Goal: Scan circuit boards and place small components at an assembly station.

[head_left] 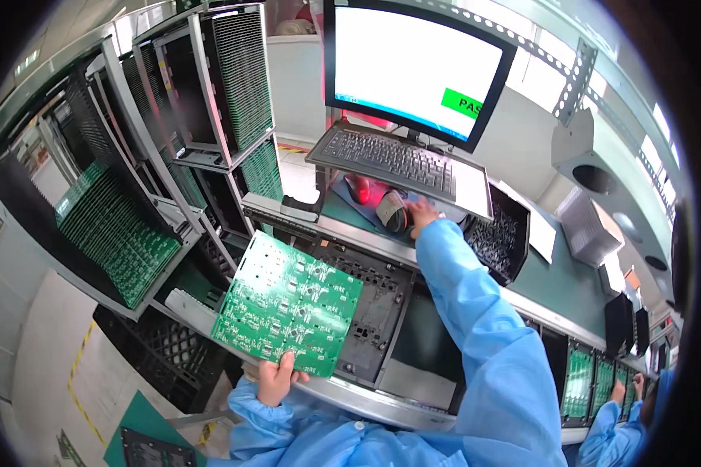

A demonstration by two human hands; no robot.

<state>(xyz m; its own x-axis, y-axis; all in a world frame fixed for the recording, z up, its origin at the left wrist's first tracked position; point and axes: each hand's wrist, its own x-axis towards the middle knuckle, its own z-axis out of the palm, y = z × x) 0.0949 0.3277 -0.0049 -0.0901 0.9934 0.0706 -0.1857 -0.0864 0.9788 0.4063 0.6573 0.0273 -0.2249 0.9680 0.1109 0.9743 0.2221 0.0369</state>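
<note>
The left grip (276, 381) pinches the green circuit board (288, 300), left of frame centre, by its lower edge; likely light, stiff, fragile, best held by edges. The right grip (422, 215), just above centre: cannot tell whether closed.

Before you, the circuit board (292, 307) in your left hand (279, 380) lies partly over the fixture (375, 310), with racks (35, 214) to your left, your right hand (423, 214) beside the handheld device (393, 211) in front of the keyboard (393, 161), the monitor (413, 66) behind that, and a parts bin (519, 261) rightward.
</note>
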